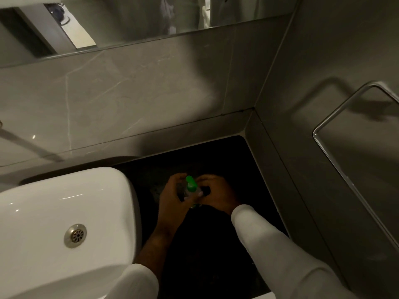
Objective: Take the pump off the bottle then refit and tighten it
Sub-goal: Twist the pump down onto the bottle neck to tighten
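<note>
A small clear bottle [187,194] with a green pump [191,184] stands on the dark countertop [216,244], right of the basin. My left hand [172,197] wraps around the bottle's body from the left. From the right, my right hand [218,194] curls in with its fingertips at the pump's collar. The pump head sits on top of the bottle and points away from me. Most of the bottle is hidden by my fingers.
A white basin [64,212] with a metal drain [75,235] fills the lower left. Grey tiled walls close in behind and on the right. A chrome towel rail [336,126] juts from the right wall. A mirror [129,18] runs along the top.
</note>
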